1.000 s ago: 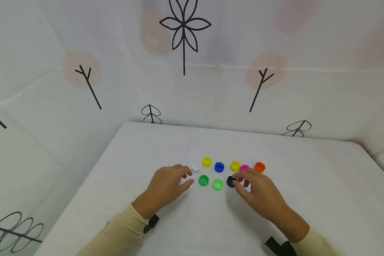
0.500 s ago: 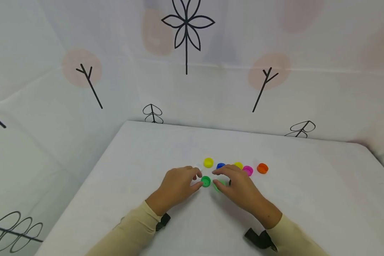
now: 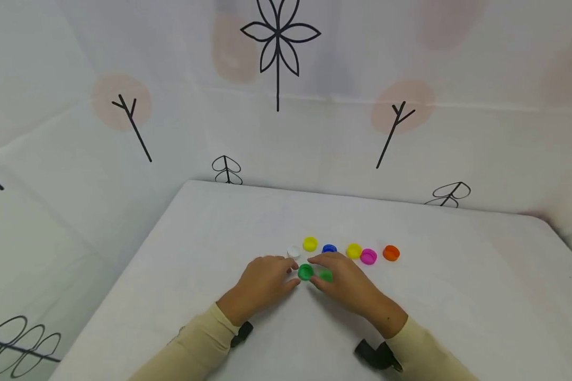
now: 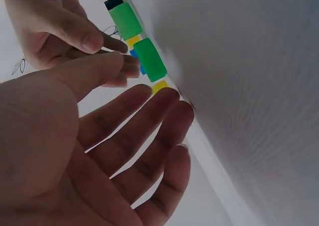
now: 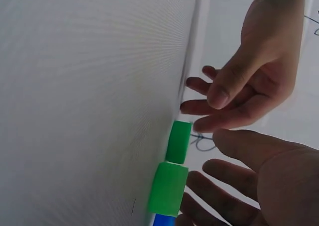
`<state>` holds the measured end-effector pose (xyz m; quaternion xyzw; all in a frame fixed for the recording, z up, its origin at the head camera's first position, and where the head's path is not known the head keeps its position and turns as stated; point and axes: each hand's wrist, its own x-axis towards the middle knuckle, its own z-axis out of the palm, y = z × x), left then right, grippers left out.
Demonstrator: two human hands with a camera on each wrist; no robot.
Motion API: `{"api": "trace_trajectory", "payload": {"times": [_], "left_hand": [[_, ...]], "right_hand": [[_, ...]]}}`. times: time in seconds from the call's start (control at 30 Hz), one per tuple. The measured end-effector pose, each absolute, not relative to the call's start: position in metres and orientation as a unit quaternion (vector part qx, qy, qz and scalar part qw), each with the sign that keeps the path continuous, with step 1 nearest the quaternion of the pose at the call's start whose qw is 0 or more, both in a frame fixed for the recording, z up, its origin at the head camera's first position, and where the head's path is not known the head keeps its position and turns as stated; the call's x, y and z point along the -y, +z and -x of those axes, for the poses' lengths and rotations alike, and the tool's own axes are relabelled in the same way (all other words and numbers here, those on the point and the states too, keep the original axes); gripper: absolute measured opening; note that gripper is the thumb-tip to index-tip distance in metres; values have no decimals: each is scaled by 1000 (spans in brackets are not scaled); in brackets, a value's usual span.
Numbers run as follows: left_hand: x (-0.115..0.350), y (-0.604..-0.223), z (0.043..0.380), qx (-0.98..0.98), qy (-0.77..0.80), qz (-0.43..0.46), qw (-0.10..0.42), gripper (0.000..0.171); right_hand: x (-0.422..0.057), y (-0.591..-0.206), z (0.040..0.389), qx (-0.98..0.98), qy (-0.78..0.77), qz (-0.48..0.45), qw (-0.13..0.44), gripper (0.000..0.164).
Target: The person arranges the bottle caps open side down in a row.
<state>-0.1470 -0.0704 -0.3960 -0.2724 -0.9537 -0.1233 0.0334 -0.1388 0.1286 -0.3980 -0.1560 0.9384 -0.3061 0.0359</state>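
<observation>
A dark green bottle cap lies on the white table between my two hands. My left hand is at its left, thumb and fingers apart and nothing held. My right hand is at its right, thumb and index finger spread, partly over a light green bottle cap. In the left wrist view a black bottle cap stands beyond the light green one; the right hand hides it in the head view. In the right wrist view the dark green cap shows beside loosely bent fingers. Whether any fingertip touches it I cannot tell.
Behind the hands lie a white cap, a yellow cap, a partly covered blue cap, another yellow cap, a pink cap and an orange cap. A patterned cloth wall rises behind the table.
My right hand has moved left from the black cap to beside the dark green one. My left hand has shifted slightly right, closer to it.
</observation>
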Motion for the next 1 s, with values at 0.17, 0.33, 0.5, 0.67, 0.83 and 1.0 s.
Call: {"api": "trace_trajectory", "payload": {"times": [0.17,0.33,0.5,0.67,0.83,1.0], "left_hand": [[70,-397,145,957,-126,262,11,31],[69,-398,146,955,-130,265,0,32],[68,-399,147,955,-131,267,-3,33],[69,-401,147,952,-129,279,14,33],[71,-402,146,948,-127,289,26,31],[71,-401,146,949,-127,288,19,31]], "right_hand": [[-128,-399,139,-941,-296,149,67,39],[-129,-401,139,-942,-287,158,72,37],[-131,-403,139,-939,-282,186,64,36],[-129,-402,137,-937,-278,205,55,35],[-128,-403,136,-933,-276,226,50,33],[-127,-404,135,-934,-261,241,40,32]]}}
